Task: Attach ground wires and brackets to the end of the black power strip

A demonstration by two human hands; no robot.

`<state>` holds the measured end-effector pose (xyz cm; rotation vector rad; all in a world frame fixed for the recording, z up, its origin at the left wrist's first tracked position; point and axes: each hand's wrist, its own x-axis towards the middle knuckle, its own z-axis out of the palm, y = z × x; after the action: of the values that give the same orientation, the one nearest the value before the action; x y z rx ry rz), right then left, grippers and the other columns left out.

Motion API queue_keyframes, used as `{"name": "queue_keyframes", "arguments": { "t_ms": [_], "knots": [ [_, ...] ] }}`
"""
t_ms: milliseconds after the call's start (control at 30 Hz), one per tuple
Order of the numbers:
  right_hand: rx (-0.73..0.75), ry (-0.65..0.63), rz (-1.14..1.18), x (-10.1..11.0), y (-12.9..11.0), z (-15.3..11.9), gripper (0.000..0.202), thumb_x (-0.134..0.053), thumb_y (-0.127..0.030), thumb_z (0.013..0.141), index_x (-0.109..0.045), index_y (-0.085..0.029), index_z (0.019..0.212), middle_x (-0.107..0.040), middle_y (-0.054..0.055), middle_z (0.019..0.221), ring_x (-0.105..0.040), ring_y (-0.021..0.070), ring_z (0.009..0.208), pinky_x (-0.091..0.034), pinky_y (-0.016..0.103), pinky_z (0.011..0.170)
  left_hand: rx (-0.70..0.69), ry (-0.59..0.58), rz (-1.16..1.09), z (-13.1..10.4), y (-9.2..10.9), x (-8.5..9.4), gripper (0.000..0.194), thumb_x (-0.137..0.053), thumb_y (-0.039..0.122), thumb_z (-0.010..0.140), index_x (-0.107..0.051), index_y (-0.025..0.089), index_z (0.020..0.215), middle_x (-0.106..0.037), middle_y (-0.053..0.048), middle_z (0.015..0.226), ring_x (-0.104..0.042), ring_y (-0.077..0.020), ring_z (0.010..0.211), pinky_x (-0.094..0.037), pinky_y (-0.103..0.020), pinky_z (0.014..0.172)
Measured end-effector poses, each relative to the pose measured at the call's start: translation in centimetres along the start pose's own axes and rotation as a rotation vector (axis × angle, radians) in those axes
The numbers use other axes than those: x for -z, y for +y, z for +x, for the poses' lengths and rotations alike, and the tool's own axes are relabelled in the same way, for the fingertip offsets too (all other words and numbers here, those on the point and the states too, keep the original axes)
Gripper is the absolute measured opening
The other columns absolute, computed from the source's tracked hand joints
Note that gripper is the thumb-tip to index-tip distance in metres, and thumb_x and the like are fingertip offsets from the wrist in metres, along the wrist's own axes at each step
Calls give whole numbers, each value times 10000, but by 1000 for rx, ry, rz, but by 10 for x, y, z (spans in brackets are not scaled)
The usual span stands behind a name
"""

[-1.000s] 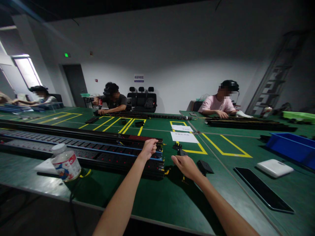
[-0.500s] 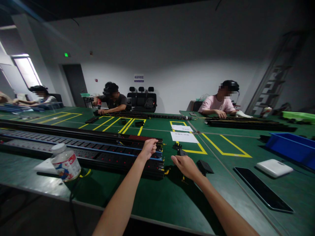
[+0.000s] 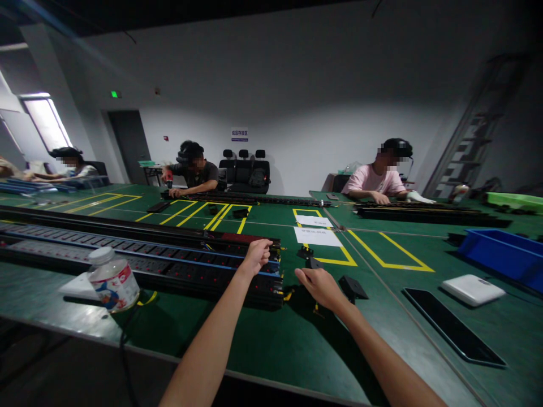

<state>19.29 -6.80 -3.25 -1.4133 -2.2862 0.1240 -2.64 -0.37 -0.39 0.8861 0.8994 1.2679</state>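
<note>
Just under the left fingers (image 3: 264, 249); black strips (image 3: 182, 275), ends near

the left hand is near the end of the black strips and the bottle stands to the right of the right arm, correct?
Not quite: the head view shows the bottle to the left of the left arm, not right of the right arm. The left hand is indeed near the end of the black strips.
</note>
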Motion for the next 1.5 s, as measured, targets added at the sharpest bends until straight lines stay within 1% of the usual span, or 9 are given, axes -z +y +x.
{"name": "queue_keyframes", "arguments": {
  "t_ms": [167,300,533,1000,1333,1500],
  "knots": [
    [-1,5,1,0,0,0,550,-299,-482,1045,-545,-196,645,-562,20,583,-534,142,549,-211,281,559,-3,11,-1,0,0,0,268,-718,229,695,-453,192,680,-252,140,467,-180,-13,350,-64,-160,361],
    [5,1,8,-1,1,0,550,-293,-477,1048,-551,-192,654,-565,23,589,-545,141,561,-213,281,560,-3,13,-3,1,0,0,259,-712,222,694,-455,191,682,-258,138,468,-182,-13,352,-64,-160,361],
    [9,11,4,-1,1,0,549,-300,-473,1046,-545,-194,642,-540,20,573,-509,137,531,-204,289,556,-3,2,-3,0,1,0,272,-716,221,699,-447,193,668,-238,140,467,-176,-15,353,-63,-164,364],
    [3,7,17,1,-1,-1,529,-315,-458,1044,-540,-196,645,-560,21,580,-554,144,563,-216,280,559,-6,-3,-3,1,-1,1,279,-719,232,705,-446,193,666,-242,137,474,-181,-15,355,-63,-169,371],
    [4,-2,-6,2,-2,0,525,-319,-452,1045,-534,-195,641,-546,17,572,-518,137,535,-209,281,553,-7,-7,7,1,0,1,297,-725,235,694,-433,195,659,-235,137,474,-180,-13,359,-67,-166,365],
    [0,-16,-24,2,-2,0,535,-308,-454,1048,-555,-193,651,-561,27,589,-533,145,554,-214,283,559,-2,0,1,1,-1,1,311,-743,250,696,-438,193,666,-237,139,476,-185,-12,356,-67,-164,365]
  ]
}}
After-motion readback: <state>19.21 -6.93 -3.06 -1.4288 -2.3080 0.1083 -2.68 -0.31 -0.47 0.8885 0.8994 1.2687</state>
